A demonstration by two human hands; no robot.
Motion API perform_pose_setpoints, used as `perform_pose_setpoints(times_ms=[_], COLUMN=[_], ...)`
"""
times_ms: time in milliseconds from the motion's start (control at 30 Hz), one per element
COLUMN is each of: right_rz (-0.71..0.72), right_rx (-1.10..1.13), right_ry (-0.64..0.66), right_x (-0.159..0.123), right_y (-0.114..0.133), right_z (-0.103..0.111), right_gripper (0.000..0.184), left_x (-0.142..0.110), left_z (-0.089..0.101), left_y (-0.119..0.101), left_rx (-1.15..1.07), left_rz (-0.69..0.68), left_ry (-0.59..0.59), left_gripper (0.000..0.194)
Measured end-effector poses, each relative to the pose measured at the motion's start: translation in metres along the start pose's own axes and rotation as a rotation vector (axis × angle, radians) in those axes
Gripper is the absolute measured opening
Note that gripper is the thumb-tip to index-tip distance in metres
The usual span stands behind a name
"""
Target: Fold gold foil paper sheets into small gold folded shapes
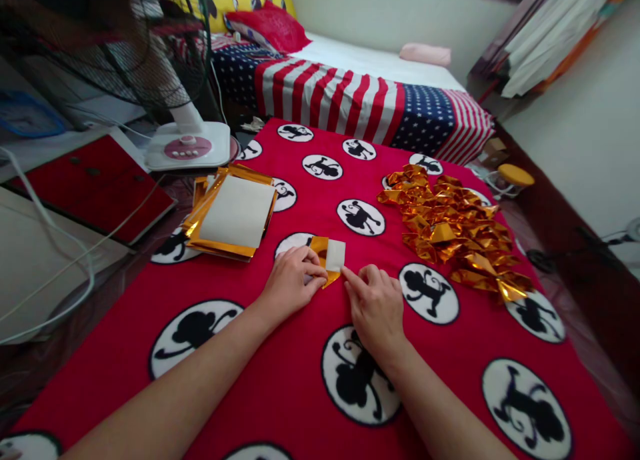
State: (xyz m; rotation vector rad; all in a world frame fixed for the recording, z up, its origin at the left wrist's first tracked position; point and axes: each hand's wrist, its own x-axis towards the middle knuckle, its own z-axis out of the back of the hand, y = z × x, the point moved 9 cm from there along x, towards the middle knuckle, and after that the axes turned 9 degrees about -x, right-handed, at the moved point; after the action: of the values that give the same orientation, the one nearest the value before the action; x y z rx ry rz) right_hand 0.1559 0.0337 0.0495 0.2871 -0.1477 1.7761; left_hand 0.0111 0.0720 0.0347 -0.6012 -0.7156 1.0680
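A small folded piece of gold foil paper (336,255), gold on the left and below with a pale square on its right, lies on the red cloth. At its left edge my left hand (295,277) is closed, thumb and fingers pinching the paper. My right hand (373,297) has its index fingertip on the lower right corner, the other fingers curled and the thumb hidden. To the left sits a stack of flat gold-edged sheets (233,210), pale side up. A heap of crumpled-looking folded gold foil pieces (443,223) lies to the right.
The red cloth (280,393) with monkey prints covers the work surface. A white fan base (187,143) and a red panel (95,187) stand at the left, with a white cable (55,230). Beyond is a bed with a flag-pattern cover (330,97); a yellow stool (515,175) is at right.
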Motion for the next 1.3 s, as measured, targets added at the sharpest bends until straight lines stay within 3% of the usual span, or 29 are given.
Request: perform_pose_setpoints(times_ms=[67,167,467,667,800,1133,1300], right_rz=[-0.009,0.1,0.31,0.169,0.252,0.182,0.357], right_rx=[0.023,0.081,0.126,0.169,0.208,0.228,0.344], right_ry=[-0.054,-0.095,0.034,0.001,0.045,0.011,0.028], right_x=[0.0,-0.006,-0.025,-0.021,-0.023,-0.023,-0.029], right_y=[-0.001,0.013,0.057,0.043,0.054,0.05,0.065], right_z=[0.004,0.009,0.0,0.001,0.0,0.004,0.006], right_gripper=[0.029,0.032,0.027,0.027,0.024,0.023,0.017], left_x=[0.0,0.0,0.0,-0.001,0.0,-0.001,-0.001], left_z=[0.0,0.0,0.001,0.0,0.0,-0.002,-0.001], left_y=[-0.001,-0.001,-0.002,-0.002,0.0,0.002,0.002], left_rx=[-0.008,-0.002,0.011,0.01,0.01,0.005,-0.001], left_rz=[-0.011,-0.011,-0.014,-0.02,-0.014,-0.023,-0.019], left_ry=[0.0,0.002,-0.009,-0.004,-0.01,-0.004,-0.021], left_gripper=[0.008,0.008,0.009,0.01,0.01,0.011,0.009])
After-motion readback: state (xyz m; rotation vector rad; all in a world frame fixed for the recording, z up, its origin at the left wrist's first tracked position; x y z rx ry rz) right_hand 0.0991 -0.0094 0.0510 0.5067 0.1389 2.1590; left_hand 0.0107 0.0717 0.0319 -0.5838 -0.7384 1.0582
